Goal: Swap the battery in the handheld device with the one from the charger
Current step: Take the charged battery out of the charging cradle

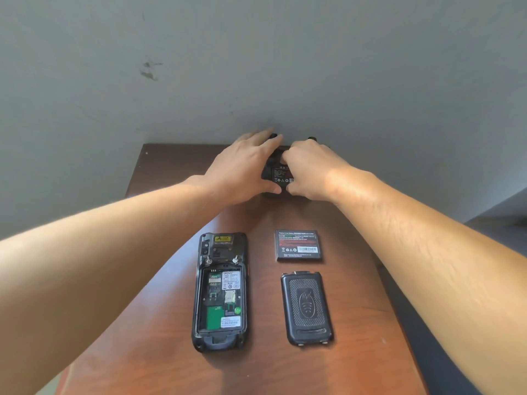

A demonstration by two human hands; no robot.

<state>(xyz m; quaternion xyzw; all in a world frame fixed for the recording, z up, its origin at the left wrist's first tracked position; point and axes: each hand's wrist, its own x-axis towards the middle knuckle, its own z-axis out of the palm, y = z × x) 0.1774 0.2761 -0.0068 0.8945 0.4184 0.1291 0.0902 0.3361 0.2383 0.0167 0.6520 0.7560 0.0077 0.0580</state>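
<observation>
1. Reaching far across the tabletop, the left hand gripped the charger; the right hand pinched its battery.
2. The handheld device lay open beside the removed battery and cover.

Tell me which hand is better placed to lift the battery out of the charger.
Probably the right hand: its fingers already curl over the battery in the charger, while the left hand lies flat along the charger's left side, seemingly bracing it.
</observation>
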